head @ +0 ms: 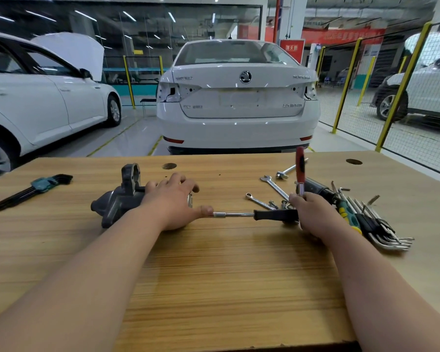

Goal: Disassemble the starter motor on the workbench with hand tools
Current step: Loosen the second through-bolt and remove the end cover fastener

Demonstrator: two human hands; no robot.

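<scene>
starter motor (117, 199): lay on its side, centre left of the workbench (214, 275).
left hand (173, 201): fingers curled over the motor's body, grasping it.
right hand (313, 212): clenched around the upright red-handled tool (300, 161), right of centre.
black-handled driver (274, 214): lay level between the hands, socket tip touching the left thumb.
wrenches (272, 185): loose behind the right hand.
hex keys (381, 224): fanned at far right.

Bright, even overhead strip lighting; soft shadows; wide-angle edge bending; slight blur in the background
</scene>
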